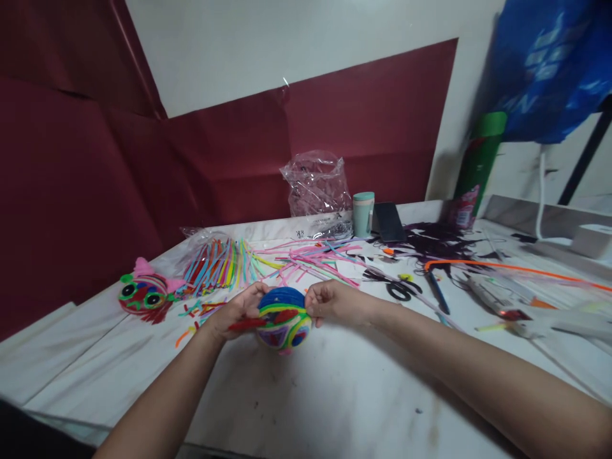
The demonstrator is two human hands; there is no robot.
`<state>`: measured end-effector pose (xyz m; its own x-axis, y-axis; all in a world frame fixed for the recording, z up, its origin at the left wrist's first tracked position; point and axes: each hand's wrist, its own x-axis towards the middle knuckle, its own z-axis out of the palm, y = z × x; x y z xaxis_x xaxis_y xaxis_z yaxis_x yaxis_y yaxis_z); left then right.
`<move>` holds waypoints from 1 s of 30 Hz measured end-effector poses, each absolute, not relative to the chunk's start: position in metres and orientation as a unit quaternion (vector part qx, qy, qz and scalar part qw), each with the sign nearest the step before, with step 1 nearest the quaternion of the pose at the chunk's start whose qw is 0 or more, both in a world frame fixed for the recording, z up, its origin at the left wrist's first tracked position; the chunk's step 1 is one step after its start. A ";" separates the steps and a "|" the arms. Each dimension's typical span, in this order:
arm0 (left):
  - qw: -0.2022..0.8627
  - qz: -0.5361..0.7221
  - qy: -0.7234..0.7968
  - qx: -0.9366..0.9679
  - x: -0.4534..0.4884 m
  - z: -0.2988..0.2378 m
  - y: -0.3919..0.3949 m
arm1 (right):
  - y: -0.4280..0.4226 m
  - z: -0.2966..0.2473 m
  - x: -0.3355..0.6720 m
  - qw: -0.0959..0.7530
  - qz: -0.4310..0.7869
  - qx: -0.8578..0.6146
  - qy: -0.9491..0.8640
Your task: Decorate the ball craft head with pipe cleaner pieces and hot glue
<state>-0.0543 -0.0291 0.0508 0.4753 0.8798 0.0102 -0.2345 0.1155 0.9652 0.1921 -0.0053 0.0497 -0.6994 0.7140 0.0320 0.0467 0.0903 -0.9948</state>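
Observation:
A round ball [283, 319] wrapped in bright blue, green, yellow and red strips hovers just above the white table [335, 395]. My left hand [238, 311] grips its left side, fingers curled, with a red strip [246, 324] running under them. My right hand [329, 301] pinches the ball's upper right edge, fingers closed.
A finished owl-like craft face [143, 295] lies at the left. Behind the ball lie coloured strips in a bag [217, 261], pink strips [315, 258], black scissors [401, 288], a blue pen [437, 292], a teal cup [363, 213], a phone [388, 222], a clear bag [318, 185] and a glue gun [497, 299].

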 end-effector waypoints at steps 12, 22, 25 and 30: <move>0.652 0.395 0.307 0.570 -0.061 0.042 -0.022 | -0.005 0.046 0.192 0.285 0.630 -0.319 -0.648; 0.602 0.436 0.358 0.564 -0.038 0.053 -0.040 | 0.007 0.038 0.205 0.284 0.660 -0.318 -0.619; 0.602 0.438 0.357 0.564 -0.034 0.056 -0.043 | 0.009 0.036 0.207 0.274 0.686 -0.323 -0.592; 0.592 0.456 0.366 0.555 -0.030 0.055 -0.043 | 0.011 0.030 0.207 0.282 0.713 -0.316 -0.558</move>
<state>-0.0300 -0.0426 0.0553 0.3165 0.9457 0.0739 -0.1341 -0.0325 0.9904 0.2072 0.0107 0.0302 -0.6405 0.7558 -0.1361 -0.0496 -0.2176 -0.9748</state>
